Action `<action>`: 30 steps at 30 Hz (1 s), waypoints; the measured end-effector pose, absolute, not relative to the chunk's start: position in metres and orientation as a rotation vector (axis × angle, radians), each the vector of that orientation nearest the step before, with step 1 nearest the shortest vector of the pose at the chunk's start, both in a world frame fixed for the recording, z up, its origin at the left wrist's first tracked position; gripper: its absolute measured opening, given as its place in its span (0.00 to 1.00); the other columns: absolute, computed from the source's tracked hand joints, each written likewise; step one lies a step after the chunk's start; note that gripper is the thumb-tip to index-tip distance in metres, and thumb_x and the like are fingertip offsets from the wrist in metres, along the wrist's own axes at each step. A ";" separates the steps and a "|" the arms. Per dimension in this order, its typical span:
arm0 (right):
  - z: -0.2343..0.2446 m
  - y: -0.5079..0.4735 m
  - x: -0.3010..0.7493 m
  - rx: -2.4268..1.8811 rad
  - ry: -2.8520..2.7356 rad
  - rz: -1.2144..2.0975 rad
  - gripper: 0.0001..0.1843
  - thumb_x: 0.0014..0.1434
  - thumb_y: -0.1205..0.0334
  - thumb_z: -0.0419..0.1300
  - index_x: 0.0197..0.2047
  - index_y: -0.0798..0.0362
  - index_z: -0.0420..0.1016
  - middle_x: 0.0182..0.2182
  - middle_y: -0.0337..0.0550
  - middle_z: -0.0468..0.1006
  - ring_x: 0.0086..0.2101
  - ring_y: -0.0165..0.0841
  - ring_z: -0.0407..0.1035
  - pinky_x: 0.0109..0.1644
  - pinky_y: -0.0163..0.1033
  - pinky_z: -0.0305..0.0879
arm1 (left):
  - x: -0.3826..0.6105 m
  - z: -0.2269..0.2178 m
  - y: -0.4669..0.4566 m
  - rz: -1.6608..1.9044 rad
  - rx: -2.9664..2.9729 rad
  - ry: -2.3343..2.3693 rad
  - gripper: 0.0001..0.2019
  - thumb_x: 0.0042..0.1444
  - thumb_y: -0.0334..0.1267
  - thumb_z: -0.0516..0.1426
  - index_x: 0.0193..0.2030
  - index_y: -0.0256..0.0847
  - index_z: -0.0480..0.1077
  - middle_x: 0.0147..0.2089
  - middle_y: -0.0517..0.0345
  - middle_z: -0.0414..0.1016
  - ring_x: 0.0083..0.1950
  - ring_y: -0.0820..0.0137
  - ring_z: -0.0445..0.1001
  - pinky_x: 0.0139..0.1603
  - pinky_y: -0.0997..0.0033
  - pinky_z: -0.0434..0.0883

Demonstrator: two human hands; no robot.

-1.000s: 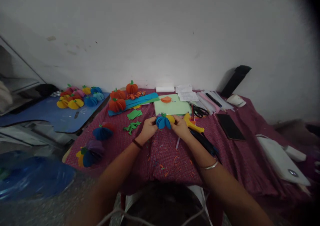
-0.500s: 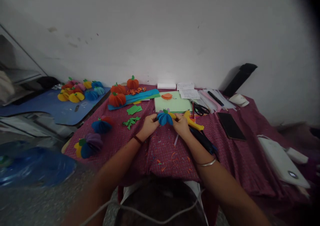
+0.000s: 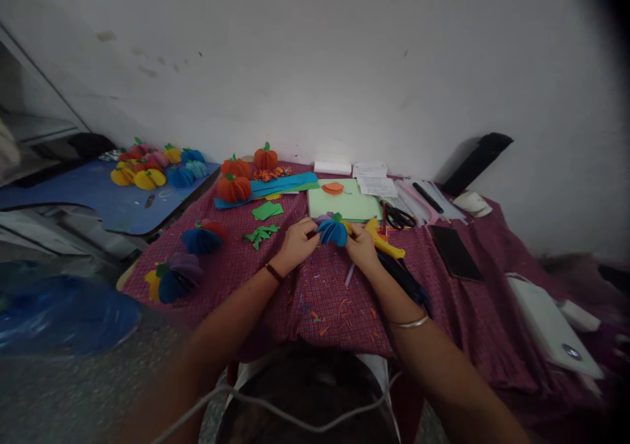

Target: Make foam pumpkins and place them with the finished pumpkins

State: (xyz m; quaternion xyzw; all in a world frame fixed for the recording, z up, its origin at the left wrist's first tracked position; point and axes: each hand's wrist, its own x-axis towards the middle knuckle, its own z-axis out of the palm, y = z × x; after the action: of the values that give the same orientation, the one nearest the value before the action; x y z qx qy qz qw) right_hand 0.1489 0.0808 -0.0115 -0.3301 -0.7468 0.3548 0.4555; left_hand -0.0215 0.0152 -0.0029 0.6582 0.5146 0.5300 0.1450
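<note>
Left hand (image 3: 297, 242) and right hand (image 3: 363, 246) pinch the paper pumpkin (image 3: 333, 233) (widest crosswise), leaf (image 3: 337, 217) up and away.

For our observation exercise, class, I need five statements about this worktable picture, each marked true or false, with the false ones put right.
1. The left hand and right hand both hold the multicoloured paper pumpkin. True.
2. The scissors lie left of the pale green paper. False: the scissors lie right of the pale green paper.
3. Three orange pumpkins sit on the cloth. True.
4. The silver bangle is on the left wrist. False: the silver bangle is on the right.
5. The green leaf cut-outs are scattered on the floor. False: they lie on the cloth.
</note>
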 end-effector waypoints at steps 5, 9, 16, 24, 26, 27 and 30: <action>-0.011 0.079 0.150 -0.828 -1.863 0.846 0.10 0.54 0.57 0.56 0.27 0.54 0.71 0.24 0.38 0.70 0.27 0.30 0.61 0.34 0.35 0.60 | -0.019 -0.010 0.017 1.522 1.796 1.475 0.02 0.51 0.31 0.55 0.28 0.39 0.66 0.25 0.65 0.63 0.27 0.75 0.59 0.29 0.75 0.56; -0.014 0.082 0.148 -0.849 -1.888 0.825 0.11 0.55 0.57 0.55 0.26 0.54 0.70 0.22 0.38 0.68 0.25 0.31 0.60 0.30 0.35 0.57 | -0.021 -0.011 0.018 1.515 1.793 1.466 0.06 0.50 0.27 0.52 0.30 0.38 0.69 0.26 0.64 0.67 0.28 0.75 0.62 0.32 0.75 0.59; -0.019 0.091 0.148 -0.894 -1.858 0.823 0.09 0.56 0.59 0.54 0.29 0.53 0.70 0.24 0.37 0.69 0.27 0.30 0.61 0.32 0.33 0.58 | -0.027 -0.007 0.022 1.549 1.699 1.445 0.06 0.49 0.28 0.51 0.25 0.38 0.66 0.23 0.64 0.63 0.26 0.75 0.61 0.28 0.77 0.58; -0.012 0.088 0.150 -0.846 -1.872 0.750 0.07 0.54 0.66 0.52 0.30 0.55 0.72 0.25 0.37 0.71 0.28 0.30 0.64 0.33 0.33 0.56 | -0.025 -0.004 0.021 1.507 1.676 1.404 0.05 0.53 0.36 0.57 0.30 0.37 0.70 0.28 0.62 0.69 0.30 0.74 0.65 0.32 0.76 0.63; -0.012 0.087 0.149 -0.857 -1.896 0.733 0.07 0.54 0.66 0.53 0.29 0.55 0.72 0.24 0.37 0.71 0.27 0.30 0.63 0.32 0.33 0.56 | -0.025 -0.002 0.020 1.540 1.691 1.425 0.05 0.53 0.36 0.57 0.30 0.37 0.71 0.28 0.61 0.70 0.31 0.73 0.66 0.32 0.75 0.63; -0.013 0.087 0.148 -0.865 -1.910 0.723 0.07 0.54 0.66 0.53 0.28 0.55 0.72 0.24 0.37 0.71 0.27 0.30 0.63 0.32 0.33 0.56 | -0.025 0.000 0.019 1.559 1.708 1.450 0.06 0.54 0.36 0.56 0.29 0.37 0.70 0.28 0.61 0.69 0.30 0.73 0.66 0.32 0.75 0.63; -0.013 0.085 0.148 -0.850 -1.922 0.729 0.08 0.55 0.65 0.54 0.32 0.55 0.75 0.26 0.38 0.75 0.28 0.31 0.66 0.33 0.34 0.60 | -0.028 0.003 0.018 1.586 1.812 1.529 0.09 0.54 0.34 0.55 0.23 0.38 0.69 0.24 0.62 0.66 0.28 0.74 0.64 0.30 0.76 0.61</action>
State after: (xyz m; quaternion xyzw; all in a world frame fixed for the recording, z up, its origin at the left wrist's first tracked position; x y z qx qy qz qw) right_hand 0.1475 0.0847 -0.0133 -0.3427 -0.7748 0.2940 0.4425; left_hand -0.0280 0.0177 0.0025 0.6287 0.5304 0.5502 0.1438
